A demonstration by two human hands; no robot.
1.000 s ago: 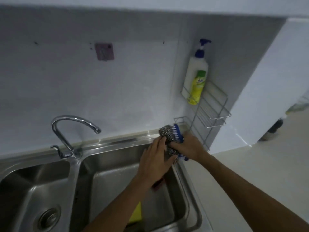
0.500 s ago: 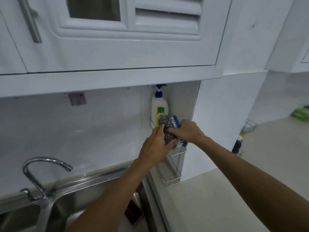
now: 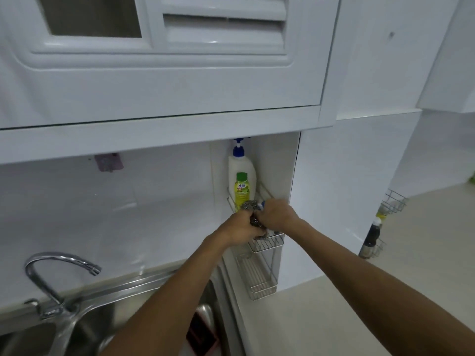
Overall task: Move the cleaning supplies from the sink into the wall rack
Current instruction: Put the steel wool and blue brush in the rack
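Head view, sole view.

Item: my left hand (image 3: pixel 237 228), at the upper shelf of the wall rack (image 3: pixel 267 243). My fingers (image 3: pixel 244 217) are curled against a steel wool scrubber (image 3: pixel 250 205), pressing it from the left; fingertips are tucked under and cannot be told apart.

Item: my right hand (image 3: pixel 277 214), touching my left, knuckles up. Its fingers are closed downward over the same bundle. A sliver of blue and white, the scrub brush (image 3: pixel 261 204), shows just beyond them; how much of it I grip is hidden.

Item: steel wool scrubber, grey and tangled, pinched between both hands, over the upper shelf's front edge. A second grey clump (image 3: pixel 257 223) shows below my fingers; whether it rests on the wire I cannot tell.

Item: white pump bottle (image 3: pixel 241 165) with blue head, upright on the upper shelf, just beyond my fingers against the corner.

Item: green-and-yellow bottle (image 3: pixel 241 190), upright in front of the pump bottle, just beside the scrubber.

Item: lower shelf (image 3: pixel 262 286) of the rack, below my hands.

Item: sink (image 3: pixel 108 304), steel, well below and left of my fingers; faucet (image 3: pixel 51 276) at its back rim. A dark reddish object (image 3: pixel 203 335) lies in the basin beneath my left forearm.

Item: dark bottle (image 3: pixel 370 237), far to the right of my fingers.
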